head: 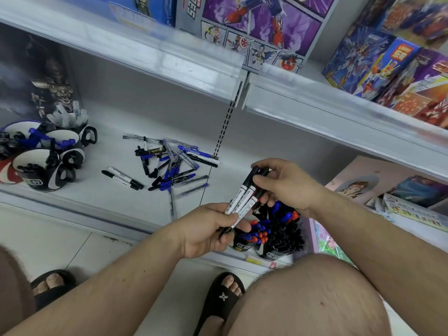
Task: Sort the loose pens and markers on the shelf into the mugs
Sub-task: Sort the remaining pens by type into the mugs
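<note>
A bundle of black-capped white markers (pixel 244 197) is held between both hands above the shelf's front edge. My left hand (pixel 213 232) grips the lower ends, and my right hand (pixel 286 184) curls round the black caps at the top. A loose pile of blue and black pens (pixel 172 161) lies on the white shelf (pixel 109 190), with two markers (pixel 122 178) apart to its left. Black-and-white mugs (pixel 52 163) holding pens stand at the far left. More mugs full of blue, red and black pens (pixel 269 232) sit under my hands.
An upper shelf edge (pixel 169 59) overhangs the work area, with toy boxes (pixel 388 61) on it. Books and packets (pixel 412 202) lie at the right. A dark figurine box (pixel 36 76) stands behind the left mugs. My knee and sandalled feet are below.
</note>
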{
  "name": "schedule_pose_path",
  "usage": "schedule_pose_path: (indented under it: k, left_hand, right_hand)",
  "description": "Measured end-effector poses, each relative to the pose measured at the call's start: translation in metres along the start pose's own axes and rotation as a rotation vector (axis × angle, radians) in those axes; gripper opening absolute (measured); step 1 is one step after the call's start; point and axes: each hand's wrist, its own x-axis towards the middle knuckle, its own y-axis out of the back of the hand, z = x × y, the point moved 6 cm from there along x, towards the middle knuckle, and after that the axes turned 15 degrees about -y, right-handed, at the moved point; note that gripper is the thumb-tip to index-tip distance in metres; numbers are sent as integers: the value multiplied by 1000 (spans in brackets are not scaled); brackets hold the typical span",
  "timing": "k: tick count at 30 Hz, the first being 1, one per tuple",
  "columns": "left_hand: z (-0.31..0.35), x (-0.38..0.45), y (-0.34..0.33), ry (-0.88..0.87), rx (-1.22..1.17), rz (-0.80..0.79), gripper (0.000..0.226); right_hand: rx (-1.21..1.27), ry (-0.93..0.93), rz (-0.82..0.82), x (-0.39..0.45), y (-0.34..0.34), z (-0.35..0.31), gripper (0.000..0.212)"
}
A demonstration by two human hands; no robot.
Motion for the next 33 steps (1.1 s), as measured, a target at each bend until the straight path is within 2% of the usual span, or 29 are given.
schedule_pose_path:
  k: [4, 6, 9, 10, 12, 14, 18, 20, 23, 26, 29, 33]
  left_hand:
    - [-1, 3, -3, 11, 194, -43, 20]
    - [1, 5, -7, -6, 467, -103, 17]
    - [6, 14, -12, -83, 1060, -146, 10]
    - [7, 18, -15, -125, 1232, -142, 14]
    - [9, 23, -26, -205, 1453, -111, 23]
    - [8, 28, -38, -292, 1572, -77, 26]
    - [3, 43, -54, -391, 1554, -45, 29]
    - [0, 50, -55, -399, 1486, -31, 37]
    - [-5, 57, -41, -312, 1458, 14, 53]
    - [-16, 60, -27, -226, 1415, 7, 49]
    - [-29, 57, -22, -173, 1376, -41, 42]
    - [-39, 53, -14, -141, 1368, -66, 42]
  right_hand:
    - [-39, -81, -44, -1, -5, 5, 16]
    - [-59, -166, -95, -2, -6, 14, 17]
    - [11, -291, -141, -3, -1, 34, 21]
    - [47, -311, -119, -2, 3, 40, 20]
    - [116, -327, -39, -2, 13, 51, 16]
    - [148, -319, 19, -5, 22, 58, 11]
    - [237, -268, 98, -15, 43, 73, 6]
    - [248, -219, 212, -22, 62, 81, 9]
    - [55, -126, 506, -34, 98, 97, 7]
    - [-217, -58, 688, -42, 117, 121, 3]
    - [-386, 20, 700, -38, 111, 144, 5]
    - [-427, 115, 646, -16, 92, 162, 6]
